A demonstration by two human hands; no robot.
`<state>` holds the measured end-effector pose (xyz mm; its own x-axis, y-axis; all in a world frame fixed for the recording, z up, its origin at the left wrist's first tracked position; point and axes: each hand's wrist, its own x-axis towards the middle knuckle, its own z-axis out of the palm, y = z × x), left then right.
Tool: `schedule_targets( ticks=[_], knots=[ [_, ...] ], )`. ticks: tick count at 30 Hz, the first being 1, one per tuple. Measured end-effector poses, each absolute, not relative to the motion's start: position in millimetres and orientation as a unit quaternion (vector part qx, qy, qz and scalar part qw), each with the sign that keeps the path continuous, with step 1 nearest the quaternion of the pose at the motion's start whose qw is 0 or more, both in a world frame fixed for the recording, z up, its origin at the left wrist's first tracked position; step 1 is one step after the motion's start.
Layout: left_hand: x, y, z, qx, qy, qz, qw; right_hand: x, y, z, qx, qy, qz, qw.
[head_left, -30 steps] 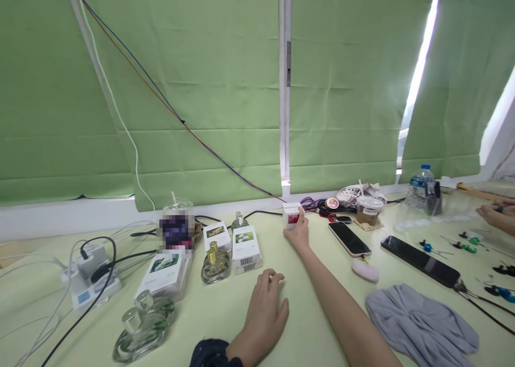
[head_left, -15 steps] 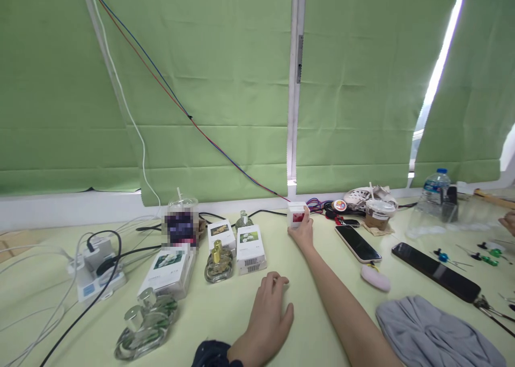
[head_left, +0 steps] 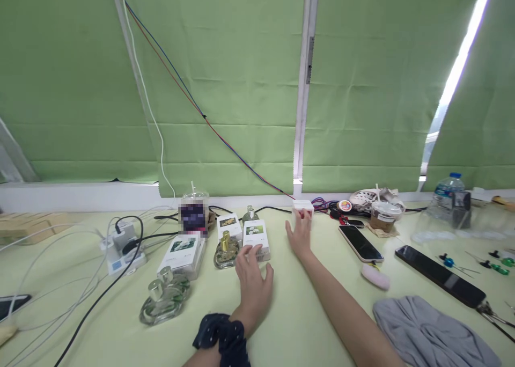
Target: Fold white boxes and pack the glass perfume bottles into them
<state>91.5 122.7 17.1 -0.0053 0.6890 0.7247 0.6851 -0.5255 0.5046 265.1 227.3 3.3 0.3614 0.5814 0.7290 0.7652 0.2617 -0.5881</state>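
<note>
My left hand (head_left: 254, 281), a dark dotted scrunchie (head_left: 223, 337) around its wrist, has its fingers spread and curved at the near edge of a white box with a flower picture (head_left: 255, 231). Whether the fingertips touch that box is hard to tell. My right hand (head_left: 301, 237) reaches to the back, fingers apart, in front of a small white box (head_left: 303, 205) and partly covering it. Left of my left hand stand a glass perfume bottle with a gold cap (head_left: 226, 251), another white box (head_left: 229, 225) and a glass bottle behind (head_left: 250, 213).
Farther left lie a larger white box (head_left: 181, 254), a pair of silver-capped glass bottles (head_left: 166, 300) and a power strip with cables (head_left: 124, 251). To the right are phones (head_left: 361, 242), a pink pouch (head_left: 375, 277), a grey cloth (head_left: 432, 332), an iced drink (head_left: 384, 217) and a water bottle (head_left: 448, 192).
My left hand has moved forward to the flower-picture box. My right hand's fingers have shifted from the side of the small white box to its front and spread. The view has turned slightly left.
</note>
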Motion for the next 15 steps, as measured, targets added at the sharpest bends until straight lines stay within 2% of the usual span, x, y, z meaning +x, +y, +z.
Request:
schedule_targets(
  ticks=[3,7,12,15],
  knots=[
    [91.0,124.9,17.2,0.696,0.5,0.515,-0.011,238.6,214.5,0.9,-0.502,-0.625,0.055,0.595],
    [90.1,128.3,15.1,0.706,0.506,0.496,-0.006,219.6,200.4,-2.7,-0.431,-0.655,0.2,0.587],
    [89.4,132.5,10.9,0.71,0.519,0.476,0.005,217.4,187.6,-1.1,-0.41,-0.715,0.217,0.523],
    [90.2,134.2,8.9,0.707,0.508,0.49,0.05,216.0,182.4,-0.1,-0.419,-0.736,0.21,0.489]
  ],
)
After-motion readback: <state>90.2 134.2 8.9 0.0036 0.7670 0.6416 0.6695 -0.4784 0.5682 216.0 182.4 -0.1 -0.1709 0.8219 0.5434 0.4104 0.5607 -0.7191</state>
